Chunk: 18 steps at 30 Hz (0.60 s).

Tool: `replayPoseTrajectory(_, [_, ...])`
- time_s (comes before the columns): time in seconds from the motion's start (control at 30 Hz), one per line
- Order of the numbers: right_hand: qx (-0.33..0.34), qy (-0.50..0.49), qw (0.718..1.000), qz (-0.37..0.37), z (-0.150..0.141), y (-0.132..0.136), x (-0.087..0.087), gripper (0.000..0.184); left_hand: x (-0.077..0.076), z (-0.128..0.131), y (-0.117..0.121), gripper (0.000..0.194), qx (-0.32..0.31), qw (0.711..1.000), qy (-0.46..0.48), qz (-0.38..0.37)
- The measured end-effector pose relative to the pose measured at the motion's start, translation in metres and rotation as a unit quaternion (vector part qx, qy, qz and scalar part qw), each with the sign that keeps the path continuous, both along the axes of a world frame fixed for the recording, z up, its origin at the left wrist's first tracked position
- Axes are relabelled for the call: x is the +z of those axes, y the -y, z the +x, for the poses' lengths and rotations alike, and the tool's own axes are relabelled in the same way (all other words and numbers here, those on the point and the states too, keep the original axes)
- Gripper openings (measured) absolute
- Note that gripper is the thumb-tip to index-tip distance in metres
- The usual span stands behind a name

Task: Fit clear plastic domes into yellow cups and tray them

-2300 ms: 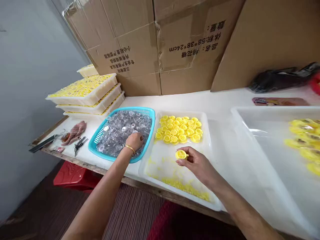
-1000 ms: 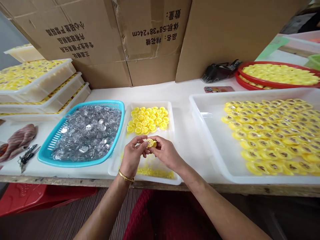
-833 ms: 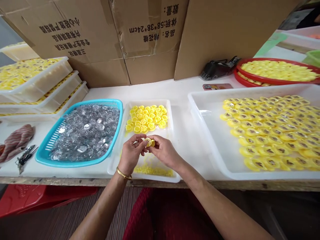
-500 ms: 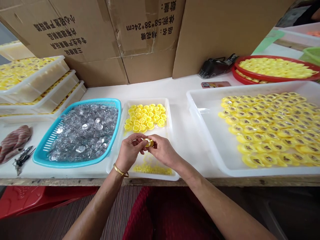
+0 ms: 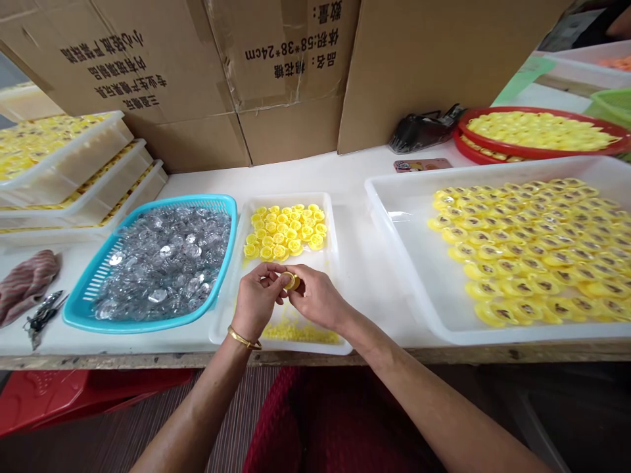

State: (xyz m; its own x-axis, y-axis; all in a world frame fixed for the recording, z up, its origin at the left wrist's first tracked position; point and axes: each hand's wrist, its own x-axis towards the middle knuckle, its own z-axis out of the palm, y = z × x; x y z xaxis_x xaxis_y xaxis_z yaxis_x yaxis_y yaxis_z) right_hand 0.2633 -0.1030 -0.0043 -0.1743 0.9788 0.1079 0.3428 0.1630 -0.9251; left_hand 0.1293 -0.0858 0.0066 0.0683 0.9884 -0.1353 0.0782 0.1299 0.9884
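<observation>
Between my two hands is a small round yellow plastic piece (image 5: 292, 281), pinched over the small white tray (image 5: 331, 289). My left hand (image 5: 257, 295) grips its left side with thumb and fingers, and my right hand (image 5: 315, 295) has its fingers closed on the right side. Fingers hide part of the piece. Beyond my hands, yellow cup-shaped pieces (image 5: 280, 230) lie grouped at the tray's far end. Tiny yellow bits (image 5: 300, 333) are scattered at its near end.
A blue basket (image 5: 148, 324) of clear round plastic pieces stands left. At right, a large white tray (image 5: 409, 276) holds rows of yellow pieces. Stacked bins (image 5: 98, 157), keys (image 5: 42, 315), a cloth (image 5: 27, 282), a phone (image 5: 422, 165), red trays (image 5: 466, 131) and cardboard (image 5: 290, 125) surround the area.
My hands stay together over the small tray, with the yellow piece turned slightly between my fingers. The whole view has shifted a little.
</observation>
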Motion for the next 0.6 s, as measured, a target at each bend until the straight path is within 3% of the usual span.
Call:
replayPoseTrajectory(0.27, [0.01, -0.086, 0.994, -0.062, 0.006, 0.001, -0.002, 0.046, -0.005, -0.009, 0.003, 0.041, -0.035, 0.999, 0.017, -0.036])
replayPoseTrajectory(0.43, [0.041, -0.136, 0.988, -0.057, 0.008, 0.001, -0.004, 0.049, -0.008, -0.012, 0.005, 0.037, -0.087, 0.995, 0.026, -0.039])
replayPoseTrajectory(0.6, [0.043, -0.13, 0.99, -0.044, 0.008, 0.001, -0.004, 0.049, -0.005, -0.007, 0.01, 0.034, -0.059, 0.997, 0.04, -0.012])
